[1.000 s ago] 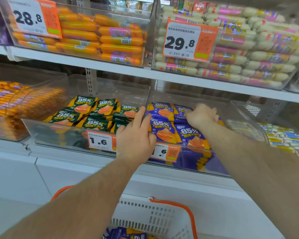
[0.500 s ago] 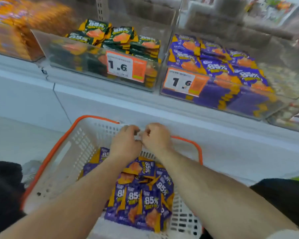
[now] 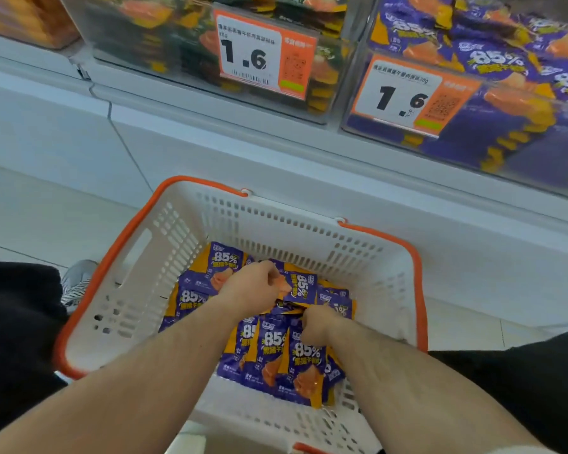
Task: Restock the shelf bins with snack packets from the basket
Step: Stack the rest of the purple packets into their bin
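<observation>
Purple snack packets (image 3: 276,348) with yellow edges and "85%" printed on them lie heaped in the white basket (image 3: 164,257), whose rim is orange, set on the floor below the shelf. Both hands are down inside it. The left hand (image 3: 251,285) has its fingers curled over and pinches the corner of one packet (image 3: 300,288) near the top of the heap, lifting it a little off the others. The right hand (image 3: 318,324) is balled tight among the packets just beside it; its fingers are tucked under, and I cannot tell whether they actually grip a packet or only press into the pile. Up on the shelf, the purple bin (image 3: 505,126) already holds the same packets, and the bin (image 3: 177,54) left of it holds dark green ones. Each wears a price tag reading 1.6.
</observation>
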`<action>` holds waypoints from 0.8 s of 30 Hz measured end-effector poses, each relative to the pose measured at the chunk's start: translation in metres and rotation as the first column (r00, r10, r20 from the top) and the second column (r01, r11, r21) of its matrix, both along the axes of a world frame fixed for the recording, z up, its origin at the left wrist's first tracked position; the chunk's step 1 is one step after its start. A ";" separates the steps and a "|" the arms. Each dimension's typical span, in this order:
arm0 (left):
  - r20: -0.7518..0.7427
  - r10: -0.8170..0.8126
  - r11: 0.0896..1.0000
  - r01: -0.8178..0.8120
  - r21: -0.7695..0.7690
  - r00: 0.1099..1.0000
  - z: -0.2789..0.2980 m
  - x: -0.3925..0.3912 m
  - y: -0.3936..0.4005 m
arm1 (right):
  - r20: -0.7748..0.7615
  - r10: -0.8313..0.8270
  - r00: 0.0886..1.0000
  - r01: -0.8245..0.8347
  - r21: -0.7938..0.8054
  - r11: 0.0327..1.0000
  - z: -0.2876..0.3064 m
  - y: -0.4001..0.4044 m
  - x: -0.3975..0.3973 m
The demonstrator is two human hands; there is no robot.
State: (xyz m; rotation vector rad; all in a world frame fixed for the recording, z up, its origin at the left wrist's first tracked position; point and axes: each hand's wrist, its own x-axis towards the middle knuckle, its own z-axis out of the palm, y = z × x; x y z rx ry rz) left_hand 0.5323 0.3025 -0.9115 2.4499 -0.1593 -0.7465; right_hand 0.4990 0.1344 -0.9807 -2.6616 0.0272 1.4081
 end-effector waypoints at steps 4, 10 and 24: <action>-0.006 -0.002 1.000 0.002 0.029 1.000 -0.002 0.000 0.001 | -0.034 0.021 0.999 -0.022 -0.010 1.000 0.004 0.000 0.000; -0.084 0.032 0.998 -0.036 -0.051 0.996 0.009 -0.005 -0.005 | 0.053 -0.012 0.999 0.007 0.095 0.995 0.043 -0.014 0.022; 0.056 0.213 0.672 -0.105 -0.733 0.975 0.129 0.021 -0.036 | 0.581 -0.355 0.732 -0.023 0.541 0.840 0.278 -0.043 0.086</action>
